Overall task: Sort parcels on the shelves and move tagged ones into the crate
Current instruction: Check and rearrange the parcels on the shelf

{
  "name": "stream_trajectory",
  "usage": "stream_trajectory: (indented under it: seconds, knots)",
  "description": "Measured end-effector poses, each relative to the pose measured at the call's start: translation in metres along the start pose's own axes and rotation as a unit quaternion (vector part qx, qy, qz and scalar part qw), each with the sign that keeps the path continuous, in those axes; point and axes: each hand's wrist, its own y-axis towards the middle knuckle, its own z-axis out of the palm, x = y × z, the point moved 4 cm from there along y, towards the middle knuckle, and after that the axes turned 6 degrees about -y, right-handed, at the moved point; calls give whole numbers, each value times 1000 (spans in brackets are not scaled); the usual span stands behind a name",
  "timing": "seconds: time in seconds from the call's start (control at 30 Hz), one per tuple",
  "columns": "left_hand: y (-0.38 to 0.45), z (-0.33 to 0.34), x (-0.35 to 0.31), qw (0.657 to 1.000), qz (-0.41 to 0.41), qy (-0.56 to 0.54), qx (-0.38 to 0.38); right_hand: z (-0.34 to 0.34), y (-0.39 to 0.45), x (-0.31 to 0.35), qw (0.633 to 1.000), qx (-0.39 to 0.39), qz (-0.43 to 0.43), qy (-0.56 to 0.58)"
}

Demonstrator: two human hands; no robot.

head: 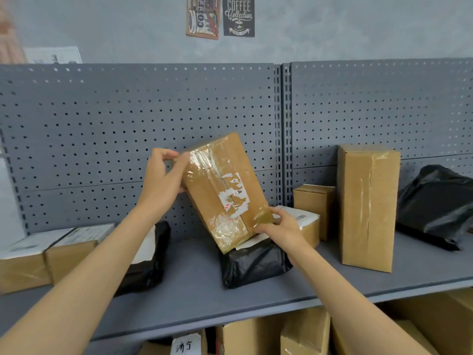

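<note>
While the taped cardboard parcel (222,190) is held tilted above the middle of the grey shelf (194,283), the left hand (163,175) grips its upper left corner with fingers curled over the edge, and the right hand (279,224) pinches its lower right corner. The parcel's face carries a torn white label and glossy tape; its lower end touches or hangs just above a black plastic mailer (256,265) lying near the shelf's front edge. Toward the left end lie two flat labelled boxes (48,254) and another black bag (151,260). Toward the right end a tall cardboard box (368,206) stands upright, with a small box (313,203) behind it near the pegboard back (102,124), and a large black bag (437,203) at the far right.
</note>
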Motion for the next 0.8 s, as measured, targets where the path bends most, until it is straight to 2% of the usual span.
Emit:
stream_trajectory:
  seconds: [0.13,0.37,0.53,0.8]
  knots:
    - [-5,-31,14,996,-48,-9,-69,13,-7,15,996,-44,-56,-51]
    - [-28,-80,56,969,-186,-116,-110,37,-18,34,991,-59,-94,69]
    - [-45,-103,64,958,-184,-187,-115,50,-22,41,978,-31,-65,195]
    - [-49,-108,62,955,-173,-221,-93,50,-26,46,968,4,-47,247]
